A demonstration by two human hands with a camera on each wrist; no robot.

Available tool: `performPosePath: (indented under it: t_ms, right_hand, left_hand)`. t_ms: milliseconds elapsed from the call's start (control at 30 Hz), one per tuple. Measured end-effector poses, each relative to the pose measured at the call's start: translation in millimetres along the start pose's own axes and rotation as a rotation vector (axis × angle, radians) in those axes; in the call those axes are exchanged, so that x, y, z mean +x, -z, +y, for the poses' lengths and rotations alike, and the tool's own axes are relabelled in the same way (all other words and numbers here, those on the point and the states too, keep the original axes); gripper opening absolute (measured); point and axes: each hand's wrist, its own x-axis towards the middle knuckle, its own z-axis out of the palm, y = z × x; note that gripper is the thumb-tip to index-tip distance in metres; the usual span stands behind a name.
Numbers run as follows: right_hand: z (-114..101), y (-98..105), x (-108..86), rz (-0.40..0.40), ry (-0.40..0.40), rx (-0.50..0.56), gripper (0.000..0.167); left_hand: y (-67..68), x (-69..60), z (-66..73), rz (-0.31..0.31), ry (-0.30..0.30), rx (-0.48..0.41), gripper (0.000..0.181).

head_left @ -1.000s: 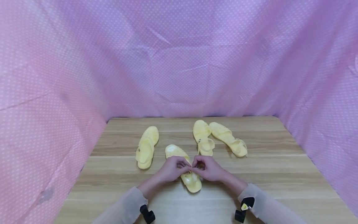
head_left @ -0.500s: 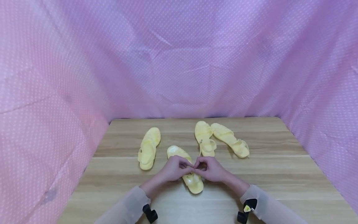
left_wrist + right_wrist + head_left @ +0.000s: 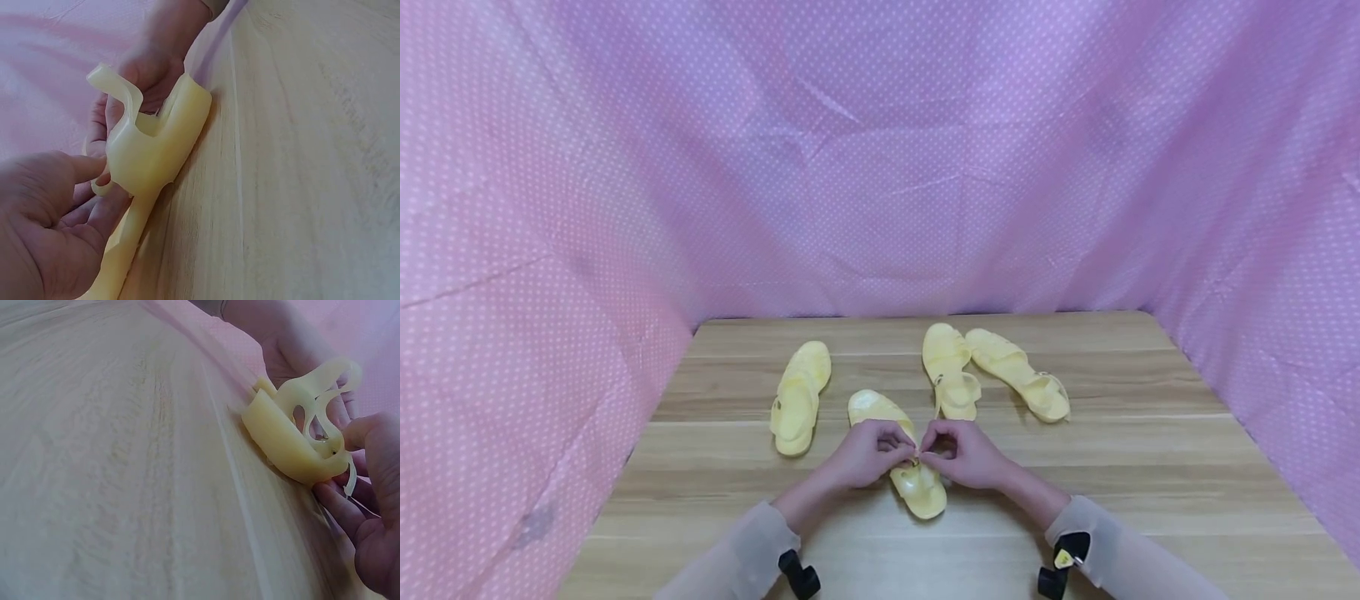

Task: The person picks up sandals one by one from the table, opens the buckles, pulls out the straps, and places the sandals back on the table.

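A pale yellow sandal point(image 3: 919, 492) lies on the wooden table in front of me, its toe angled to the far left. My left hand point(image 3: 872, 452) pinches the ankle strap at its buckle side. From the other side, my right hand point(image 3: 966, 454) pinches the same strap between thumb and fingers, the fingertips of both hands nearly meeting. In the left wrist view the heel strap point(image 3: 128, 150) stands up from the sole. A small metal buckle point(image 3: 322, 439) shows between the hands in the right wrist view. Fingers partly hide the strap's end.
Another yellow sandal point(image 3: 796, 400) lies to the left. Two more, one sandal point(image 3: 946, 354) pointing away and one sandal point(image 3: 1000, 358) slanting right, lie touching behind my right hand. A pink dotted cloth point(image 3: 880, 183) hangs around the table point(image 3: 1120, 467).
The whole view has shifted slightly, then steadied. Both hands stay at the strap, with only small fingertip movements; the sandals lie as before.
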Motion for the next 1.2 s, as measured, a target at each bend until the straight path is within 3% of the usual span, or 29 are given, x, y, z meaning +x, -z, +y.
performPosePath:
  t_ms: [100,233,333,467,667,800,1000,1200]
  right_hand:
    - [0.6,-0.3,0.1,0.005,0.003,0.004,0.006]
    - [1.6,0.6,0.3,0.012,0.011,0.004,0.009]
    - [3.5,1.4,0.1,0.006,0.011,0.004,0.008]
    - [4.4,1.0,0.3,-0.021,0.022,0.011,0.009]
    - [1.7,-0.2,-0.4,-0.011,0.020,0.002,0.005]
    - [-1.1,-0.7,-1.1,0.001,0.004,-0.002,0.006]
    - [-2.1,-2.3,-0.1,0.005,0.007,-0.004,0.009]
    - [-4.4,-1.7,2.1,0.007,-0.003,-0.029,0.011]
  left_hand:
    - [2.8,0.9,5.1,-0.005,-0.036,0.085,0.011]
    - [9.3,7.9,14.3,-0.034,-0.153,0.253,0.016]
    - [13.9,13.7,17.6,-0.077,-0.203,0.308,0.012]
    - [17.6,14.5,14.9,-0.114,-0.141,0.267,0.009]
    - [17.5,8.7,8.0,-0.080,-0.056,0.173,0.010]
    - [15.3,5.9,8.6,-0.066,-0.087,0.197,0.009]
    - [13.0,7.0,12.7,-0.053,-0.194,0.259,0.015]
    - [16.8,7.3,14.4,-0.088,-0.151,0.291,0.008]
